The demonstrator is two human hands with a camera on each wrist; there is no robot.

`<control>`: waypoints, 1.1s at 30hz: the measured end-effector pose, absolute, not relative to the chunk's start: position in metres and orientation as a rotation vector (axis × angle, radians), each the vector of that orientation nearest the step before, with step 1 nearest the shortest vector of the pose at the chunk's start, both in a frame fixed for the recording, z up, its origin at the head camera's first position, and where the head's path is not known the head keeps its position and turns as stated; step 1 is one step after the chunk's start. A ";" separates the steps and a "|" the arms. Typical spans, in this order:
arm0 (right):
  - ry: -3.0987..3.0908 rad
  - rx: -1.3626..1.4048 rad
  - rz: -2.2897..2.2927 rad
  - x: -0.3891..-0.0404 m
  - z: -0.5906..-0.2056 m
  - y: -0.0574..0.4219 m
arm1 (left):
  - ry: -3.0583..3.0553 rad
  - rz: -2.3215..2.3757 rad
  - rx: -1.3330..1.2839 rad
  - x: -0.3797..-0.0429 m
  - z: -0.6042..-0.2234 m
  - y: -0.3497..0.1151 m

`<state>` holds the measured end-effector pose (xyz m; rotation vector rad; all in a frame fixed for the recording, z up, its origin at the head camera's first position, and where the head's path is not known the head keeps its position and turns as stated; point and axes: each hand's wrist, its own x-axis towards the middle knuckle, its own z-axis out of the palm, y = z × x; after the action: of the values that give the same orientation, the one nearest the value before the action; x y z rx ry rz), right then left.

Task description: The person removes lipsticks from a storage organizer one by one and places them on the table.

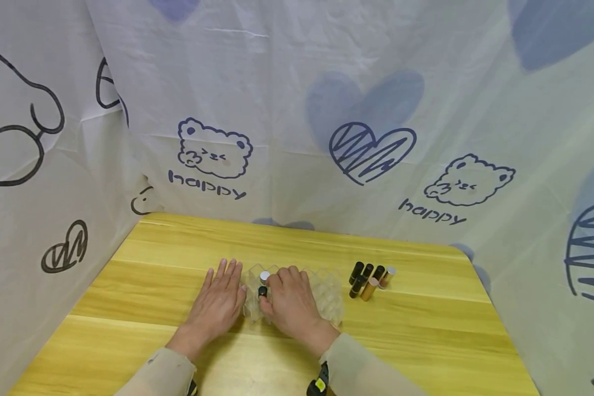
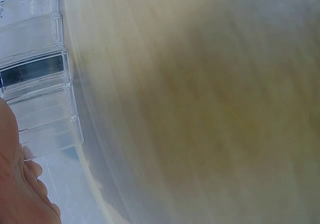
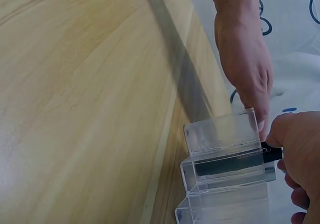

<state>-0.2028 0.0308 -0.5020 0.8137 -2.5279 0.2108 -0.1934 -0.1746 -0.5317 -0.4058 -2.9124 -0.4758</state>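
Note:
A clear plastic lipstick organizer with several compartments lies on the table between and under my hands. My right hand pinches the capped end of a black lipstick tube, whose body sits inside one compartment in the right wrist view. Beside it, a tube with a silver-white cap stands in the organizer. My left hand lies with straight fingers along the organizer's left side, its thumb at the edge. In the left wrist view the dark tube shows through the clear wall.
To the right of the organizer, a group of lipstick tubes lies on the wooden table, several black, one gold and one with a silver cap. A white printed cloth hangs behind the table and along its sides.

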 end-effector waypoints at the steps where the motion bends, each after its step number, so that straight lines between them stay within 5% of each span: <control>1: -2.526 0.812 0.207 -0.203 -0.503 0.031 | -2.912 -0.477 -0.406 -0.193 -0.532 -0.175; 33: -2.440 0.899 0.221 -0.207 -0.474 0.033 | -2.905 -0.512 -0.400 -0.193 -0.532 -0.175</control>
<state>-0.2075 0.0326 -0.4743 0.8991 -2.4402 0.2214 -0.1933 -0.1749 -0.5325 -0.4002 -2.9050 -0.5120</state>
